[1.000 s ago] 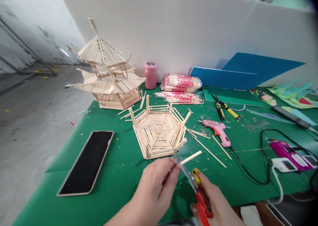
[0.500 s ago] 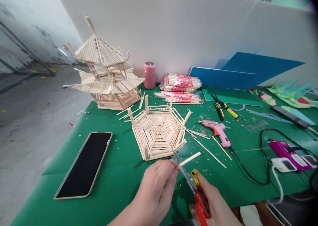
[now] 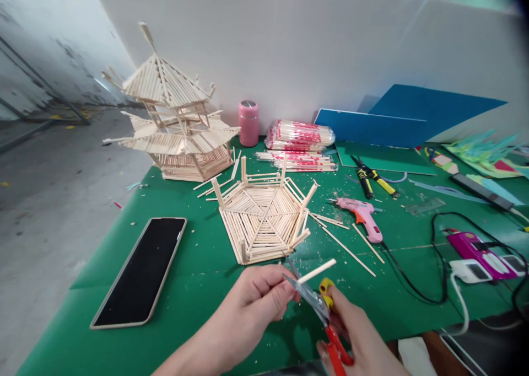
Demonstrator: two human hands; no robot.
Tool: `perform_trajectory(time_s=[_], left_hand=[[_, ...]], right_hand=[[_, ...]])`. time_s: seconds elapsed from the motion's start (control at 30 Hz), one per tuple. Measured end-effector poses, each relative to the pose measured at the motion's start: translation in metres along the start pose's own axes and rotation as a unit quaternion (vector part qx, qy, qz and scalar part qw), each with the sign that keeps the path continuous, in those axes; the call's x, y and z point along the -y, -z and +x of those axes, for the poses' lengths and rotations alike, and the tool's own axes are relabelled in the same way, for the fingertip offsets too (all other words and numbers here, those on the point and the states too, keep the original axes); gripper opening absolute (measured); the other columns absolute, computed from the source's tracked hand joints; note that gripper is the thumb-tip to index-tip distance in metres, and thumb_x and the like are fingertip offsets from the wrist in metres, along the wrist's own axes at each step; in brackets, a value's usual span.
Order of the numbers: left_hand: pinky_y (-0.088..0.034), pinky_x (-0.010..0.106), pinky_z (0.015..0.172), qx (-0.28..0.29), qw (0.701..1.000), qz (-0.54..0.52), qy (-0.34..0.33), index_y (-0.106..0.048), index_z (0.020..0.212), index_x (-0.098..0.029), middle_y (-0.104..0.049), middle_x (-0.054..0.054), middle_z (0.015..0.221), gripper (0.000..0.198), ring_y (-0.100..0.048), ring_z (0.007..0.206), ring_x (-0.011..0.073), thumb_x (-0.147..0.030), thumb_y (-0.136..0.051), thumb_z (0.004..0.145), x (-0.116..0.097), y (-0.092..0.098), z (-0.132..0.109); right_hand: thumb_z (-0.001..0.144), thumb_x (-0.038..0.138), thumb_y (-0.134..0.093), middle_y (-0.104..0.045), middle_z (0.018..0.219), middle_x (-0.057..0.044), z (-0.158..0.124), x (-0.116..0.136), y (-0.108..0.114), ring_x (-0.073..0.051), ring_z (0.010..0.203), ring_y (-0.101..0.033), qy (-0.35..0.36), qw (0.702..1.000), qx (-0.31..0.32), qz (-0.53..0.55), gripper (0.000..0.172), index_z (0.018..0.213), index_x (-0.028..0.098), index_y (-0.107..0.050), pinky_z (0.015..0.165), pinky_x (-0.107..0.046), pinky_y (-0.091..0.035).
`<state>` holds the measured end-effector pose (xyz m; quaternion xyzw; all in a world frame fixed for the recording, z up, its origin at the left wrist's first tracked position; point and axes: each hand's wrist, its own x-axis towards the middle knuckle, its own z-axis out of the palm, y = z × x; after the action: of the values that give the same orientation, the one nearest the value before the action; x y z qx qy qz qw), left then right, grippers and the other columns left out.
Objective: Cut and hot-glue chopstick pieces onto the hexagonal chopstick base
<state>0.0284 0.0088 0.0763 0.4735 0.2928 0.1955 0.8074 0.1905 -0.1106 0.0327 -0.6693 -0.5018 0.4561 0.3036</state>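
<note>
My left hand (image 3: 264, 299) pinches a short wooden stick (image 3: 317, 271) near its left end, and the stick's free end points up and to the right. In my right hand (image 3: 355, 329) is a pair of scissors (image 3: 317, 301) with red handles and a yellow part near my thumb. The scissor blades are parted, with the stick lying across them close to my left fingertips. Just beyond my hands sits a hexagonal stick platform (image 3: 264, 213), with posts at its corners and low rails along some sides. My fingers hide the stick's held end.
A pagoda model (image 3: 182, 136) stands at the back left beside a pink flask (image 3: 248, 123) and bagged sticks (image 3: 301, 136). A phone (image 3: 140, 274) lies at left. Loose sticks, a pink glue gun (image 3: 361, 213), yellow-handled pliers (image 3: 372, 178) and a purple power strip (image 3: 481, 254) are at right.
My left hand has rolled so that its thumb shows on top of the pinch. The scissor blades are spread wider around the stick, and the stick has shifted slightly.
</note>
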Motion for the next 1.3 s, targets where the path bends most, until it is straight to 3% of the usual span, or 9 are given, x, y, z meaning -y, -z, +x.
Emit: perform_trajectory(time_s=[0.1,0.23,0.53,0.77,0.87,1.1,1.3], left_hand=[[-0.029,0.018,0.047,-0.03,0.99,0.122,-0.064,-0.06,0.07,-0.014,-0.046,-0.002,0.058,0.025,-0.034,0.052,0.0077,-0.033,-0.049,0.082,-0.002,-0.004,-0.001],[-0.04,0.019,0.057,-0.081,0.945,0.273,-0.161,-0.061,0.072,-0.015,-0.06,0.002,0.066,0.023,-0.05,0.06,0.0117,-0.021,-0.043,0.085,-0.003,-0.007,-0.002],[-0.043,0.017,0.053,-0.129,0.845,0.42,-0.306,-0.059,0.069,-0.014,-0.06,0.003,0.061,0.021,-0.055,0.055,0.0112,-0.008,-0.043,0.082,0.003,-0.008,0.0],[-0.038,0.017,0.048,-0.172,0.777,0.476,-0.375,-0.048,0.062,-0.016,-0.049,0.0,0.055,0.023,-0.046,0.051,0.0102,-0.003,-0.042,0.08,0.014,-0.011,0.0],[-0.036,0.016,0.047,-0.164,0.784,0.465,-0.377,-0.045,0.061,-0.017,-0.046,-0.001,0.053,0.024,-0.044,0.051,0.0095,-0.002,-0.042,0.079,0.013,-0.012,0.001],[-0.041,0.015,0.052,-0.104,0.847,0.399,-0.334,-0.056,0.073,-0.015,-0.06,0.001,0.063,0.018,-0.054,0.054,0.0087,-0.006,-0.043,0.082,0.005,-0.011,-0.001],[-0.041,0.016,0.049,-0.1,0.891,0.357,-0.263,-0.06,0.067,-0.015,-0.064,0.001,0.062,0.022,-0.057,0.054,0.0103,-0.012,-0.045,0.084,0.001,-0.01,-0.004]], right_hand=[[0.06,0.019,-0.053,-0.067,0.085,-0.008,0.001,0.008,0.001,-0.02,0.073,-0.064,0.013,1.0,0.004,-0.007,0.048,0.108,0.015,-0.05,0.067,-0.025,-0.052],[0.061,0.018,-0.053,-0.068,0.081,-0.007,0.003,0.019,0.003,-0.018,0.067,-0.064,0.021,1.0,0.0,-0.017,0.044,0.104,0.016,-0.05,0.056,-0.021,-0.051],[0.066,0.024,-0.053,-0.064,0.102,-0.015,-0.003,0.007,0.0,-0.021,0.087,-0.064,-0.007,1.0,0.0,-0.029,0.065,0.127,0.008,-0.036,0.071,-0.024,-0.052],[0.066,0.031,-0.06,-0.068,0.097,-0.009,-0.005,-0.007,-0.001,-0.024,0.094,-0.061,-0.001,0.999,-0.033,-0.024,0.055,0.119,0.02,-0.051,0.073,-0.029,-0.052],[0.063,0.03,-0.063,-0.069,0.09,-0.008,-0.006,-0.007,0.002,-0.025,0.092,-0.061,-0.002,0.999,-0.034,-0.027,0.053,0.114,0.021,-0.054,0.076,-0.03,-0.051],[0.067,0.024,-0.055,-0.066,0.095,-0.012,-0.007,0.008,0.006,-0.02,0.081,-0.065,-0.033,0.999,0.002,-0.029,0.06,0.124,0.012,-0.041,0.069,-0.022,-0.051],[0.066,0.021,-0.056,-0.068,0.088,-0.007,-0.006,0.011,0.008,-0.019,0.077,-0.065,-0.018,0.999,0.002,-0.042,0.052,0.117,0.017,-0.048,0.072,-0.024,-0.05]])
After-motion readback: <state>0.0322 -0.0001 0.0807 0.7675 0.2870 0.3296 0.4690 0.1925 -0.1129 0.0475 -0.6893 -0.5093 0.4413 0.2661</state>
